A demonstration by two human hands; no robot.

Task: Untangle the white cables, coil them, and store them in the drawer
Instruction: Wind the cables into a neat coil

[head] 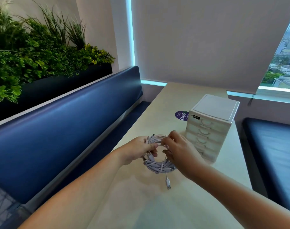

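A bundle of white cables [157, 166] is wound into a round coil above the beige table [157, 204]. My left hand [137, 151] grips the coil's left side, with several plug ends sticking out above its fingers. My right hand [179, 149] holds the coil's right side and pinches a strand at the top. One USB plug [168, 183] dangles from the bottom of the coil toward the table. A small white drawer unit [210, 126] with several shut drawers stands just right of my hands.
A round purple sticker [180, 115] lies on the table left of the drawer unit. A blue padded bench [66, 129] runs along the left, with plants [41, 52] behind it. Another dark seat [273, 154] is on the right. A window blind hangs behind the table.
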